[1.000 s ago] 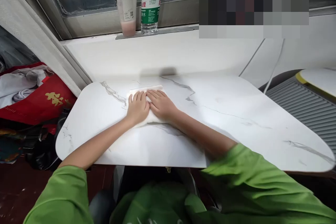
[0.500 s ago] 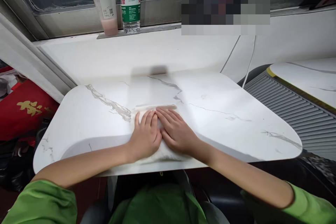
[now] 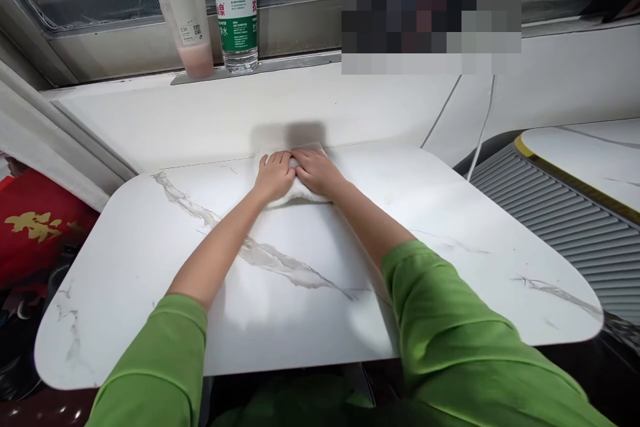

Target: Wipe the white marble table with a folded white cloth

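Observation:
A folded white cloth (image 3: 300,195) lies on the white marble-patterned table (image 3: 165,247), close to its far edge by the wall. My left hand (image 3: 275,175) rests palm down on the cloth's left part, fingers stretched forward. Beside it, my right hand (image 3: 316,172) presses on the right part in the same way, its fingers also stretched forward. The two hands nearly touch at the thumbs. Most of the cloth's middle is hidden under them. Both arms, in green sleeves, reach straight out across the tabletop.
On the window ledge stand a clear plastic cup (image 3: 175,13) with pink liquid at its bottom and a water bottle (image 3: 235,20). A white cable (image 3: 484,123) hangs at the right. A red bag (image 3: 45,227) is at the left, a grey ribbed seat (image 3: 545,213) at the right.
Both hands have slid the cloth away from me, from the table's near edge to the far edge by the wall. My arms have straightened, and the view has shifted slightly.

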{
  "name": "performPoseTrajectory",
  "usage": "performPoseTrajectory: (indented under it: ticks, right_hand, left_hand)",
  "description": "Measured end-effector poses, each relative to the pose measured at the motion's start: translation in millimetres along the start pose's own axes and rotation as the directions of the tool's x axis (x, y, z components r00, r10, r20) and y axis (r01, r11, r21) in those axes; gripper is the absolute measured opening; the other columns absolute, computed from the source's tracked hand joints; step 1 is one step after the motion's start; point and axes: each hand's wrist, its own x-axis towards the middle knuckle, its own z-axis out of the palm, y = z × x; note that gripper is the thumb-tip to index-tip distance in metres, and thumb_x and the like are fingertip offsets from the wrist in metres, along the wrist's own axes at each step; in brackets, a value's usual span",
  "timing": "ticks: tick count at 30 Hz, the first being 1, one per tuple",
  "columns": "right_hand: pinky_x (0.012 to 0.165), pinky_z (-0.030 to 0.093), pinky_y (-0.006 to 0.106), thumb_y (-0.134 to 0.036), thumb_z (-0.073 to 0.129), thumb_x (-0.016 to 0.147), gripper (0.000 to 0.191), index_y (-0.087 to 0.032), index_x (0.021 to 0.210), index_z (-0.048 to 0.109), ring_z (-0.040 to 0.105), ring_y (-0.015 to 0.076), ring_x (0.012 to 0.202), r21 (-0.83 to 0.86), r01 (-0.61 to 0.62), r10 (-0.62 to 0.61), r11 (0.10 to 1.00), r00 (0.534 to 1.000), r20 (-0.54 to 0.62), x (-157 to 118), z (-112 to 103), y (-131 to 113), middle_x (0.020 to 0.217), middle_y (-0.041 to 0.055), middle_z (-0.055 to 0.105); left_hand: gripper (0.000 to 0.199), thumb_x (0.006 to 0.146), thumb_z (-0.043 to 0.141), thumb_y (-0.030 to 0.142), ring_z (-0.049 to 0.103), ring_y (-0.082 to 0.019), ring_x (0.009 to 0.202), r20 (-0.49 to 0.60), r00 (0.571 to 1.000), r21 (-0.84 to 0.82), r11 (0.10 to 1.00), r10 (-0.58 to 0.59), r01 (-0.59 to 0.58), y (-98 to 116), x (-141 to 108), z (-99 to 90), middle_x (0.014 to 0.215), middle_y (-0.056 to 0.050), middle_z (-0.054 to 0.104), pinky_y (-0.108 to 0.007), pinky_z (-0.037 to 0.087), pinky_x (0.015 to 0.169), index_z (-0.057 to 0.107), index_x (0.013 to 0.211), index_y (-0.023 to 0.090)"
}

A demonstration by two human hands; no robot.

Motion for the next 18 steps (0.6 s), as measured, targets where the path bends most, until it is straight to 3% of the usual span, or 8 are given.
performPoseTrajectory:
  ticks: [4,9,13,18]
  right_hand:
    - [0.105,0.031,0.041,-0.017,0.034,0.084,0.048,-0.008,0.127,0.052,0.046,0.0263,0.124,0.023,-0.021,0.022,1.0,1.0,-0.002,5.2,1.6,3.7,0.134,0.0125,0.054]
    - [0.108,0.029,0.04,-0.019,0.033,0.086,0.05,-0.006,0.131,0.05,0.044,0.0258,0.127,0.015,-0.016,0.016,1.0,1.0,0.009,-9.9,-4.3,-3.7,0.136,0.0129,0.052]
    - [0.109,0.029,0.043,-0.022,0.033,0.088,0.049,-0.007,0.131,0.049,0.044,0.0263,0.127,-0.004,0.022,-0.021,1.0,1.0,0.01,-43.2,-14.8,-14.5,0.137,0.0146,0.051]
    - [0.112,0.028,0.045,-0.024,0.033,0.088,0.05,-0.008,0.133,0.047,0.042,0.0252,0.131,0.035,0.102,-0.104,0.994,0.994,0.033,-109.2,-38.2,-24.1,0.139,0.0149,0.049]
  left_hand:
    - [0.038,0.093,0.029,0.019,0.039,-0.021,0.13,-0.011,1.0,0.012,1.0,-0.003,0.003,-2.2,5.1,2.0,0.136,-0.009,0.049,-0.044,0.018,0.114,0.046,0.127,0.015]
    - [0.042,0.094,0.027,0.019,0.032,-0.02,0.136,-0.012,1.0,0.077,0.997,-0.021,0.022,6.9,-10.2,1.3,0.143,-0.008,0.043,-0.044,0.018,0.115,0.042,0.134,0.015]
    - [0.044,0.095,0.026,0.02,0.031,-0.019,0.137,0.001,1.0,0.156,0.988,-0.016,0.016,27.9,-41.3,-2.5,0.145,-0.008,0.041,-0.043,0.018,0.116,0.041,0.136,0.015]
    - [0.049,0.093,0.031,0.024,0.029,-0.025,0.138,0.085,0.996,0.196,0.98,0.025,-0.041,72.4,-94.4,-6.3,0.148,-0.013,0.037,-0.049,0.016,0.115,0.039,0.139,0.008]
